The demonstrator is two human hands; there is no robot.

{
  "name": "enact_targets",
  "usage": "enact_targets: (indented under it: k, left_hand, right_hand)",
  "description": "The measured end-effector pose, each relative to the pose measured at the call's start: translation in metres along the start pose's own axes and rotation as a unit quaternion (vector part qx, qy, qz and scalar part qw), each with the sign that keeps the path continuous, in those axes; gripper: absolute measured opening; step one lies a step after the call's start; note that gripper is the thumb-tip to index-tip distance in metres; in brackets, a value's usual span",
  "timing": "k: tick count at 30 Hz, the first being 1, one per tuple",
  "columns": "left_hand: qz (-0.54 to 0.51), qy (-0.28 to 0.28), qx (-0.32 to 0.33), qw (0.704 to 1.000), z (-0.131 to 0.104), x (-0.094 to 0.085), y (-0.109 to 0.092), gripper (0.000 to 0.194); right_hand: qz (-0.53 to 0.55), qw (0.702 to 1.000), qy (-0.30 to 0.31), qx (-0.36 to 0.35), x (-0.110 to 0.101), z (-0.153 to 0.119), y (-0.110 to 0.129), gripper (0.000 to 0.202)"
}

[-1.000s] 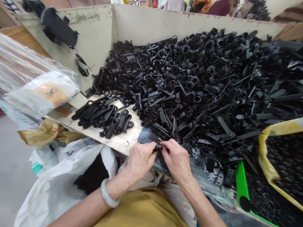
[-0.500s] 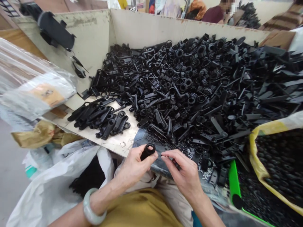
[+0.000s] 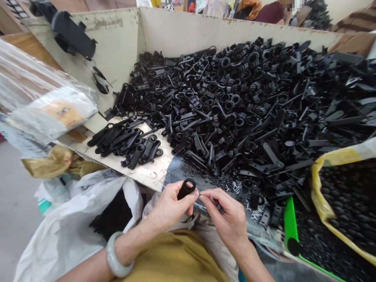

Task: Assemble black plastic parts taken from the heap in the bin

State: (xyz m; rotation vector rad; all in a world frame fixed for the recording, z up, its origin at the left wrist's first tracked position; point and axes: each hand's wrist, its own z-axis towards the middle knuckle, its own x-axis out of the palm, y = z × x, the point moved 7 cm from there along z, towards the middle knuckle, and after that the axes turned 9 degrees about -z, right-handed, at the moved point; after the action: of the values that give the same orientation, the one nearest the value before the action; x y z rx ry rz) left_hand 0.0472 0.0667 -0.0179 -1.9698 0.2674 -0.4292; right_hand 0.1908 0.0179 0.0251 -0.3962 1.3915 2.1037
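Note:
My left hand (image 3: 172,203) is closed around a black plastic part (image 3: 185,189) with a round ring at its upper end. Close beside it, my right hand (image 3: 226,209) pinches something tiny at the fingertips, too small to name; a dark piece also shows within its curled fingers. The fingertips of both hands almost meet. Just beyond them lie many small metal pins and dark bits (image 3: 232,184) on a dark sheet. Similar black arm-shaped parts (image 3: 129,143) are lined up on the pale board to the left.
A large heap of black plastic parts (image 3: 223,94) fills the pale-walled bin (image 3: 182,27). At right are a yellow-rimmed bag (image 3: 319,188) of small black pieces and a green edge piece (image 3: 290,223). A white sack (image 3: 58,235) stands at lower left. A person (image 3: 270,12) is at the back.
The right fingertips have come closer to the ringed part in my left hand. The whole view has shifted slightly, with the scene moving a little to the right.

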Motion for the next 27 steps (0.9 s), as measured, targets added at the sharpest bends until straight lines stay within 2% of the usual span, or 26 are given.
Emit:
enact_targets:
  k: [5, 7, 14, 19, 27]
  left_hand:
    - [-0.071, 0.002, -0.058, 0.996, -0.003, 0.006, 0.001, 0.035]
    - [-0.113, -0.003, -0.075, 0.991, -0.004, 0.008, 0.003, 0.037]
    - [-0.294, -0.011, -0.155, 0.943, -0.008, 0.019, 0.024, 0.040]
    - [-0.329, -0.029, -0.164, 0.930, -0.010, 0.020, 0.032, 0.039]
    - [-0.324, -0.024, -0.166, 0.931, -0.010, 0.027, 0.030, 0.036]
  right_hand:
    - [0.028, 0.993, -0.005, 0.112, 0.006, -0.008, -0.012, 0.009]
    - [0.033, 0.991, -0.022, 0.130, 0.005, -0.011, -0.014, 0.010]
    - [0.042, 0.996, -0.056, 0.060, -0.001, -0.013, -0.008, 0.015]
    - [0.040, 0.995, -0.062, 0.060, -0.002, -0.015, -0.010, 0.015]
    - [-0.003, 0.997, -0.061, 0.056, -0.006, -0.019, -0.009, 0.012]
